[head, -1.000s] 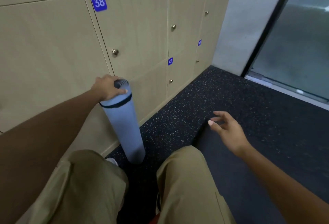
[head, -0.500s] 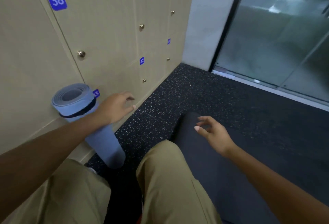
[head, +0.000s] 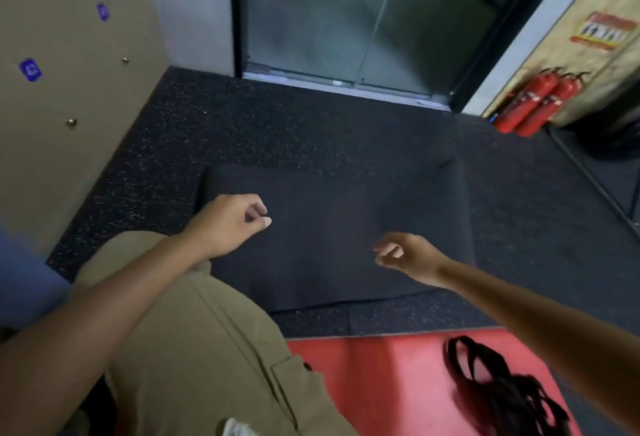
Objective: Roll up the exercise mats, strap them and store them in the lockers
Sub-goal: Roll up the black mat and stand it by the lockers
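So the left hand point(head: 230, 224) has let go of the rolled light-blue foam mat point(head: 24, 283) and swung over to the middle, and that roll is now just a blurry blue shape at the far left edge, well apart from both hands. The view has also turned away from the beige wooden lockers point(head: 69, 89) toward the glass sliding door point(head: 346, 16).

Both hands now hover over the flat black exercise mat point(head: 339, 228) spread on the speckled dark rubber floor point(head: 311, 131). The left hand has loosely curled fingers and holds nothing. The right hand point(head: 408, 254) is the same, fingers loosely bent, nothing in it.

Counting: 1 black mat, 1 flat red mat point(head: 381, 376) nearer the knees, with 1 tangle of black straps point(head: 502, 390) lying on it, and 2 red fire extinguishers point(head: 533, 103) leaning at the far right wall.
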The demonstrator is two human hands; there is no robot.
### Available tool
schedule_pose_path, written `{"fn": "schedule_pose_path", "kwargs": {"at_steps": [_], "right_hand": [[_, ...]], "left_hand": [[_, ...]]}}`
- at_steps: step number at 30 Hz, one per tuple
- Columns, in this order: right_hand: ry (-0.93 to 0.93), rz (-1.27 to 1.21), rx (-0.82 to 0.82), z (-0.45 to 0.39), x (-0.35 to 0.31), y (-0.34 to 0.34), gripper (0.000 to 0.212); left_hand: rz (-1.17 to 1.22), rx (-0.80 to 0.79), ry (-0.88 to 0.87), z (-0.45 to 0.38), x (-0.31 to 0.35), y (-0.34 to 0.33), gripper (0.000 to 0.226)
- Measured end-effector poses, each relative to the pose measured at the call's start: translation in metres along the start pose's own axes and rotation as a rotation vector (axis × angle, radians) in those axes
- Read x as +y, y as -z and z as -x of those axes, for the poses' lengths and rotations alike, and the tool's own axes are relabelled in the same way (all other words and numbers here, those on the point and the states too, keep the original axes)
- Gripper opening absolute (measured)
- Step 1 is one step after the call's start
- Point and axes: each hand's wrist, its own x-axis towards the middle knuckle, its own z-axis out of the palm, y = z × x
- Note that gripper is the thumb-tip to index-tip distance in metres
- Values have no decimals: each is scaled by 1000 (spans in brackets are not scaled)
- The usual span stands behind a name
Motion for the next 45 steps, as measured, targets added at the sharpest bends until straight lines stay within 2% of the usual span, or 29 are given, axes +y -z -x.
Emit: {"fn": "schedule_pose_path", "kwargs": {"at_steps": [5, 10, 15, 21, 24, 26, 29, 34, 36, 38, 40, 42, 45], "right_hand": [[-228, 122, -251, 60, 86, 2, 26], [-274, 207, -464, 78, 102, 9, 30], [-238, 318, -565, 70, 100, 11, 41], [-223, 394, -615, 64, 103, 6, 28], [-216, 332, -537, 66, 102, 12, 18], [-201, 261, -520, 69, 98, 23, 18], [-279, 96, -596, 77, 90, 37, 10], [-454, -302, -699, 88, 92, 61, 23], [-506, -269, -828, 95, 87, 64, 10], [-567, -136, -913, 104, 79, 59, 6], [-570, -115, -905, 107, 72, 55, 8], [-498, -248, -786, 103, 66, 55, 20], [-357, -432, -576, 87, 46, 51, 14]], "left_hand": [[31, -133, -45, -7, 26, -56, 15], [-88, -192, 12, -6, 17, -70, 15], [-99, -197, 112, -9, -11, -63, 14], [-67, -205, 146, -9, -20, -66, 14], [-66, -233, 133, -9, -18, -70, 13], [-72, -250, 122, -7, -16, -72, 13], [-84, -267, 111, -4, -14, -72, 11], [-96, -260, 108, 3, -16, -69, 10], [-105, -263, 114, 6, -17, -67, 10], [-119, -268, 112, 8, -18, -65, 11], [-129, -266, 108, 10, -16, -63, 11], [-140, -261, 98, 12, -13, -63, 11], [-146, -254, 93, 16, -6, -62, 11]]}}
